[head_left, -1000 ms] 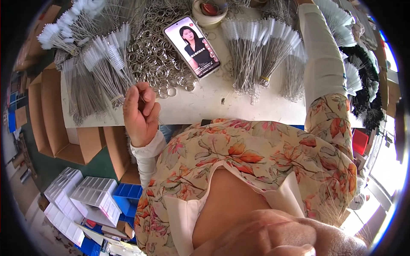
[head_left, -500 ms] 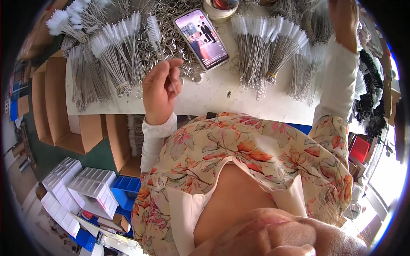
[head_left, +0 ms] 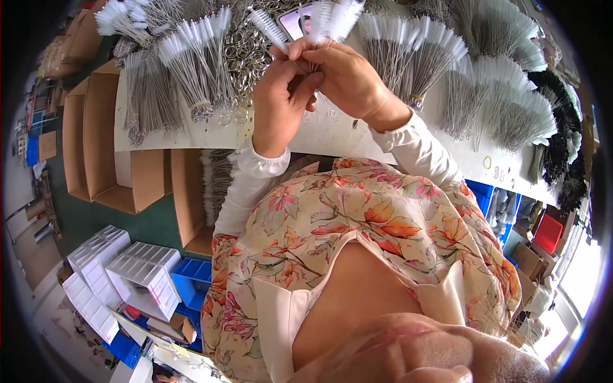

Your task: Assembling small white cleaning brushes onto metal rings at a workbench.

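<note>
My two hands meet over the table's front part, at the upper middle of the view. My left hand (head_left: pixel 279 105) is closed on a thin wire-handled brush (head_left: pixel 268 29) with white bristles, tilted up to the left. My right hand (head_left: pixel 353 78) pinches a few similar white-bristled brushes (head_left: pixel 331 23), their bristle ends standing up above the fingers. The wire stems cross between both hands, and the fingers hide most of them. Behind the hands lies a phone (head_left: pixel 292 24) with its screen lit, now largely covered by them.
Metal rings (head_left: pixel 246 57) lie heaped left of the phone. Bundles of wire brushes stand on the left (head_left: pixel 191 70) and right (head_left: pixel 424 64), with loose brushes (head_left: pixel 511 102) farther right. Black brushes (head_left: pixel 562 134) hang by the table's right edge. Cardboard boxes (head_left: pixel 102 140) stand left below the table (head_left: pixel 357 137).
My right hand has come in from the far right with a few brushes and joined my left hand. The left has moved up and rightward. The view has shifted slightly.
</note>
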`<act>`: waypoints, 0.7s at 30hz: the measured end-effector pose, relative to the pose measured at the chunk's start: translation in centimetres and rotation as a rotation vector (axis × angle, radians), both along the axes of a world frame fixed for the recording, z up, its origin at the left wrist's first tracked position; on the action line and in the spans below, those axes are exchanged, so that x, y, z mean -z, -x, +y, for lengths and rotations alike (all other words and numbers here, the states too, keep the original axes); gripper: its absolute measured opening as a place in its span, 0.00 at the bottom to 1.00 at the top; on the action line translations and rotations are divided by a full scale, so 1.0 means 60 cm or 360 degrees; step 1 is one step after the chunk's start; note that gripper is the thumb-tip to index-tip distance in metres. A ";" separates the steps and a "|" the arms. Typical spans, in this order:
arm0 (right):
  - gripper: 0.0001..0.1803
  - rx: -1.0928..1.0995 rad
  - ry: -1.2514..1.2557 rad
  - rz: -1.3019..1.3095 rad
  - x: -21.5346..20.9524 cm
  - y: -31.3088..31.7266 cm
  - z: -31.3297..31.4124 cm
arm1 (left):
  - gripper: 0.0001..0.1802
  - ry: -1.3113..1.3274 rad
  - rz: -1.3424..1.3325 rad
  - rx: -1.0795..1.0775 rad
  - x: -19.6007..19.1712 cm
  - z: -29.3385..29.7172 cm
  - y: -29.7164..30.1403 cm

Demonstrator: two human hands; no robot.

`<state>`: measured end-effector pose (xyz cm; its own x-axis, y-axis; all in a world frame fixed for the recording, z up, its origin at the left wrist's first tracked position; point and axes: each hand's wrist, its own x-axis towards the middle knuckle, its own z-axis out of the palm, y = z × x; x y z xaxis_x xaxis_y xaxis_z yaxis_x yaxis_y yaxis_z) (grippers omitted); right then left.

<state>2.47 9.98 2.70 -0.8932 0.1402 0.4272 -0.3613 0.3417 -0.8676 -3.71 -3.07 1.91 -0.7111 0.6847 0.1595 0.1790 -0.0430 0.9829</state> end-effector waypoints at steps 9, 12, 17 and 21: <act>0.24 0.0108 0.0605 -0.0715 -0.017 -0.053 -0.023 | 0.06 -0.0880 0.0999 -0.0668 -0.020 -0.026 0.013; 0.20 -0.0079 0.1682 -0.0342 0.013 -0.039 -0.069 | 0.08 -0.0646 0.1302 -0.0217 -0.001 -0.044 0.000; 0.11 -0.0004 0.2455 -0.0206 -0.015 -0.040 -0.047 | 0.17 -0.0377 0.1350 -0.0342 0.015 -0.020 -0.051; 0.12 -0.0083 0.1808 -0.0127 -0.064 -0.066 0.032 | 0.25 -0.0369 0.1368 -0.0188 0.018 -0.052 0.011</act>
<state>6.44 11.88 6.52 -0.9281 0.3718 0.0188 -0.2822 -0.6699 -0.6867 -4.37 -6.20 0.81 -0.3460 0.4989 0.7946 0.8650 -0.1584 0.4761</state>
